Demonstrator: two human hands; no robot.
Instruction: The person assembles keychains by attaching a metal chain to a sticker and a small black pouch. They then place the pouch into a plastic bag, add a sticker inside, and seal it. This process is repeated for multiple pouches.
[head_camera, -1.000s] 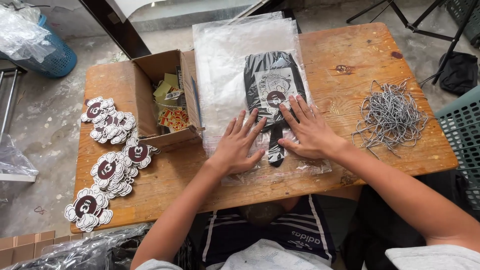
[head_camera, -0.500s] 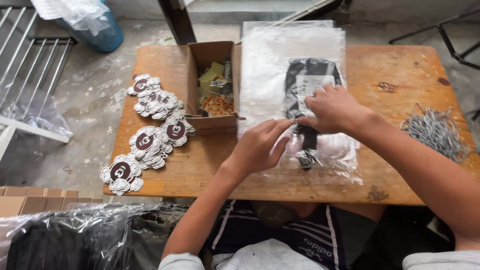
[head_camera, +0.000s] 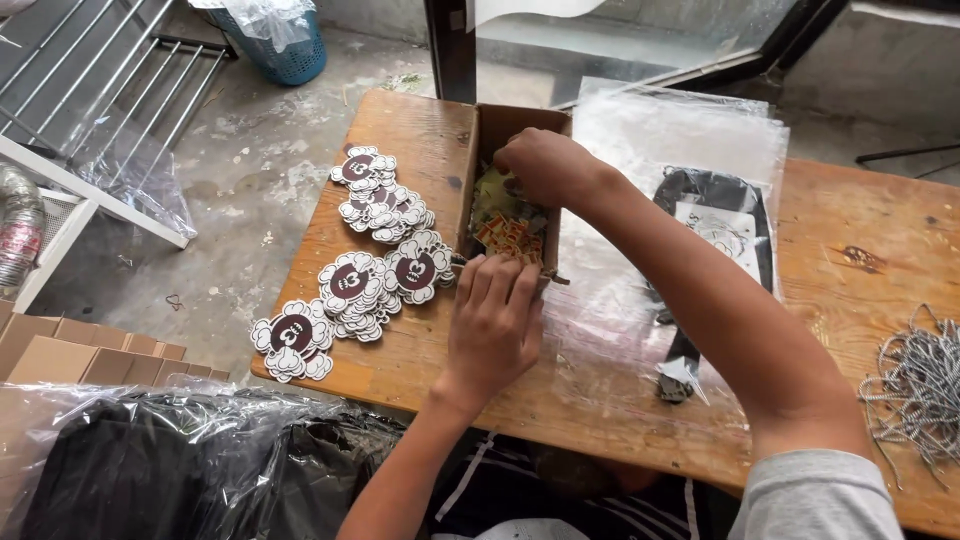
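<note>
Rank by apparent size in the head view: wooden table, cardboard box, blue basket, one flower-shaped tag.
1. wooden table
2. cardboard box, partly hidden by the hands
3. blue basket, cropped and farther off, so its rank against the box is unsure
4. flower-shaped tag

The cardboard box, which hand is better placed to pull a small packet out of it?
Likely the right hand: it is already inside the box, over the packets. The left hand only rests at its near end.

We have one view, worn on the head, looking steeply down from close above onto the wooden table (head_camera: 420, 150). It faces away from the body toward the table's far edge, where a dark post (head_camera: 450, 45) rises. Floor shows left of the table; the table's right end runs out of frame.
</note>
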